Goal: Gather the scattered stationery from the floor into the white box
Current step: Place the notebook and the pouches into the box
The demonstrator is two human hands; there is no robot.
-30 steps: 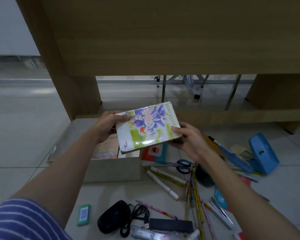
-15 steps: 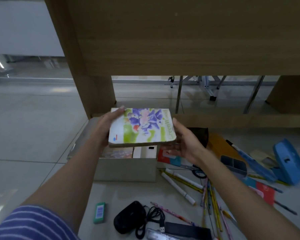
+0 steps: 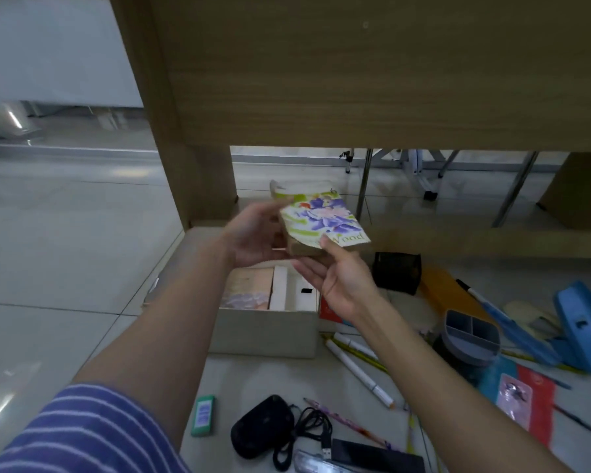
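I see both hands raised over the white box [image 3: 267,331], which sits on the tiled floor [image 3: 65,250] against the leg of the wooden bench [image 3: 355,80]. Between them I hold a small book [image 3: 325,221] with a purple-and-green flowered cover, tilted and in the air above the box's far end. My left hand [image 3: 253,238] cups its left edge, fingers curled around the side; my right hand [image 3: 338,278] comes from below, thumb pressed on the cover's near corner and fingers wrapped under the spine. Inside the box I make out other books standing on edge. Stationery lies scattered on the floor to the right of the box and in front of it: white markers [image 3: 359,370], pencils, a grey divided pen holder [image 3: 471,337], a black mesh cup [image 3: 396,273], a blue hole punch [image 3: 582,331], a red packet [image 3: 522,401], a green eraser [image 3: 202,415] and a black mouse [image 3: 261,426] with its coiled cable.
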